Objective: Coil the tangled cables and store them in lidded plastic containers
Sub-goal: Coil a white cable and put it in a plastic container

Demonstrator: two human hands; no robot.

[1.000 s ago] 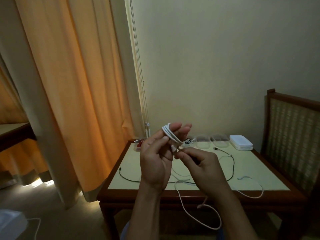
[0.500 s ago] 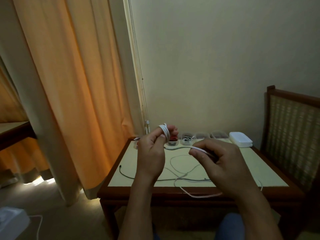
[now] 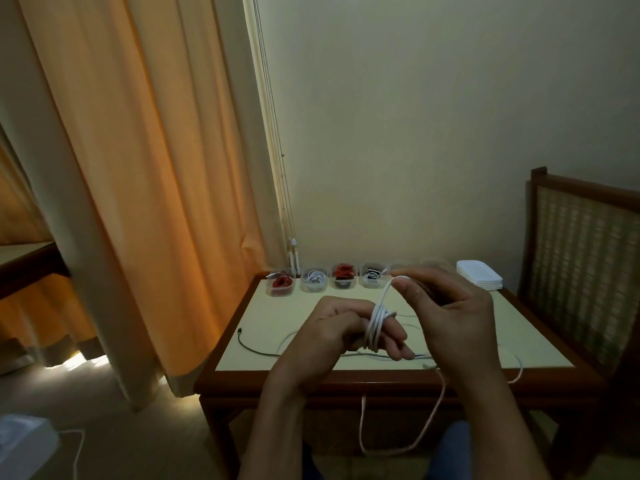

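White cable [image 3: 375, 327] is sitting in tight loops around the outstretched fingers [image 3: 398, 344] of my left hand [image 3: 325, 337], above the near half of the bench [image 3: 277, 313]. My right hand [image 3: 450, 317] is pinching the strand just above the coil. As I judge it, I should be laying each turn flat beside the last under light tension, letting the loose tail [image 3: 415, 445], which is hanging off the near edge, slide up freely.

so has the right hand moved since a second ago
Yes: against the table, the right hand has shifted up and right; its fingertips now overlap the container row at the back.
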